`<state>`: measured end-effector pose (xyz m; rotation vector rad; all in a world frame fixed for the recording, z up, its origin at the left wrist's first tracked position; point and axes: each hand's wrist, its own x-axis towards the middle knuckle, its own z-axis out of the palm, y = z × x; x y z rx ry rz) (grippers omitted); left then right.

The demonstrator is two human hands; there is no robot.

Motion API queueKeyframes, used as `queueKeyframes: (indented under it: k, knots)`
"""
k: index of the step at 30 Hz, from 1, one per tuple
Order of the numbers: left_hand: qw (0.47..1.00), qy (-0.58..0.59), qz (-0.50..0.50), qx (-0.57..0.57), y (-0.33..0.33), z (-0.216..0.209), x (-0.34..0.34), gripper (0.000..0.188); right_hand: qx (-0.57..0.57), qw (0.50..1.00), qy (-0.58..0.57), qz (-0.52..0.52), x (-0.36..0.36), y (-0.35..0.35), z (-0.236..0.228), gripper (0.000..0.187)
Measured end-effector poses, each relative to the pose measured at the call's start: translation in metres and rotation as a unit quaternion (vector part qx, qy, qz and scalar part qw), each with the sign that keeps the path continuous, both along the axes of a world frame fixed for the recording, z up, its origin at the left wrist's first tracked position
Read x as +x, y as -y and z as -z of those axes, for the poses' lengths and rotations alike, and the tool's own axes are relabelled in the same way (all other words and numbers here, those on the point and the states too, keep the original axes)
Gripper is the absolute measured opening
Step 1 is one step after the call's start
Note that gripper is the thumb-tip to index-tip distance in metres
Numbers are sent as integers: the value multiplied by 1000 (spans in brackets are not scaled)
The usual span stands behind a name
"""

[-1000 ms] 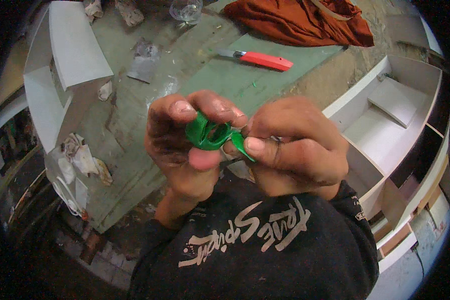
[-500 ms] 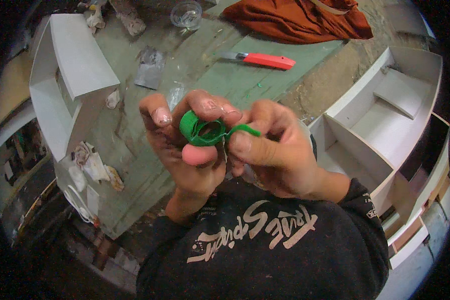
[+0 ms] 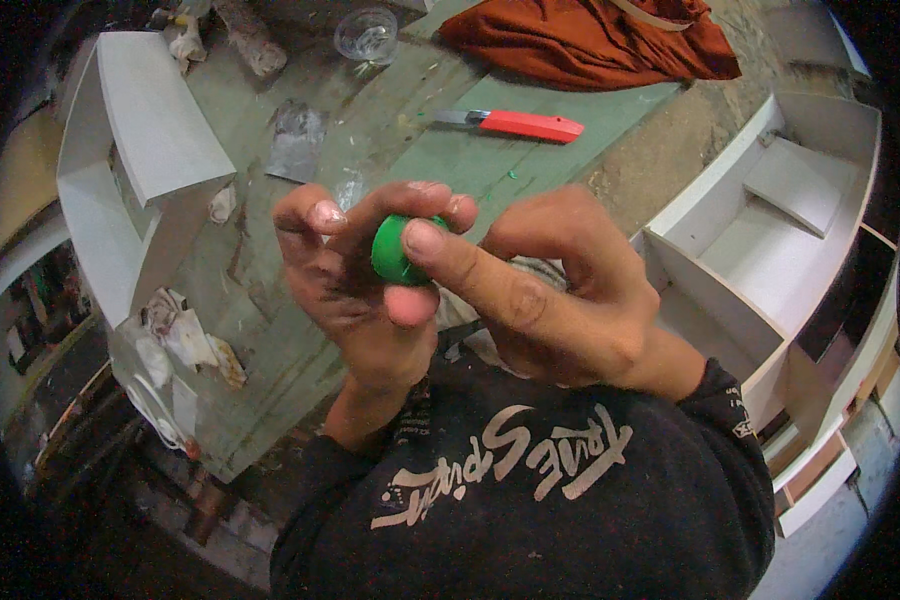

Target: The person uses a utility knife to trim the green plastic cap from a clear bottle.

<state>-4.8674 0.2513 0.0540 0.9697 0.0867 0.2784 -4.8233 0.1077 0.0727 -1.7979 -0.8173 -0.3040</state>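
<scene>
A small roll of green strip (image 3: 392, 252) sits in my left hand (image 3: 355, 270), pinched between the thumb below and the bent fingers above. Its curved outer side faces left; the far side of the coil is covered by fingers. My right hand (image 3: 570, 300) comes in from the right, its thumb stretched out with the tip pressed against the roll. The index finger of that hand is bent and stands apart from the thumb, and its other fingers are hidden behind.
A red-handled cutter knife (image 3: 532, 126) lies beyond my hands, near a grey square sheet (image 3: 297, 140). Further back are a clear plastic cup (image 3: 366, 36) and a rust-coloured cloth (image 3: 580, 45). White panel boxes stand at left (image 3: 165, 115) and right (image 3: 790, 190).
My right hand has let go of the strip's loose end, which stuck out to the right and no longer shows. Its thumb has moved left onto the roll.
</scene>
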Motion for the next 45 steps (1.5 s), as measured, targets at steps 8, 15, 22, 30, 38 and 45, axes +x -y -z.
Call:
queueKeyframes:
  k: [8, 15, 22, 30, 38, 45]
  knots:
    - [999, 2, -25, -22, 5, 5, 3, 64, 1, 997, 59, 50, 2, -6, 10, 52]
    - [999, 31, -25, 14, -1, 11, 0, 60, -12, 1000, 23, -16, 24, -1, 8, 37]
    - [998, 14, -13, 54, -2, 10, 0, 62, -48, 998, 25, -42, 32, 4, 5, 34]
    - [998, 29, -41, 25, 5, 22, 2, 60, -77, 995, 55, -27, 32, 3, 18, 32]
    - [991, 63, -92, 80, 8, 25, 0, 60, -60, 997, 43, -12, 19, -5, 28, 30]
    - [956, 89, -125, 249, 4, 27, -2, 65, -49, 996, -58, -54, 11, -3, 25, 35]
